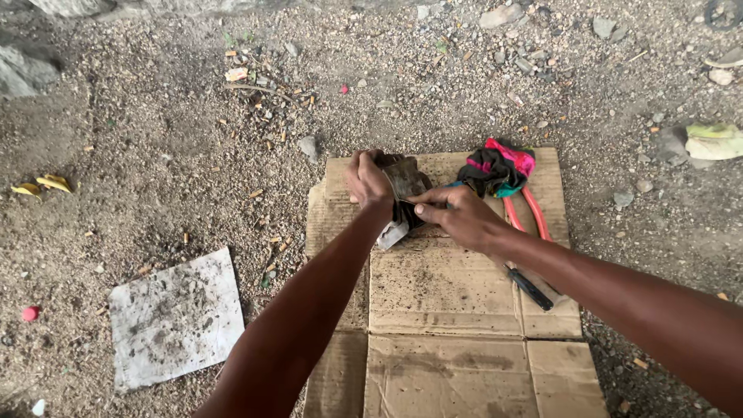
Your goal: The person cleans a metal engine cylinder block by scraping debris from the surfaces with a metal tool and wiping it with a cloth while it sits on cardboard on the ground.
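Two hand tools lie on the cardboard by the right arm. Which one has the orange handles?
The pliers, just beyond the right hand, partly under the colourful rag. The other tool has a dark handle and lies under the forearm.

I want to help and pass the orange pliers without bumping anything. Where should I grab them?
Probably by the two orange handles, coming from the right side of the cardboard. The handles lie bare and pointing toward that edge, while the head end is tucked under the colourful cloth, and the right hand sits close on the other side.
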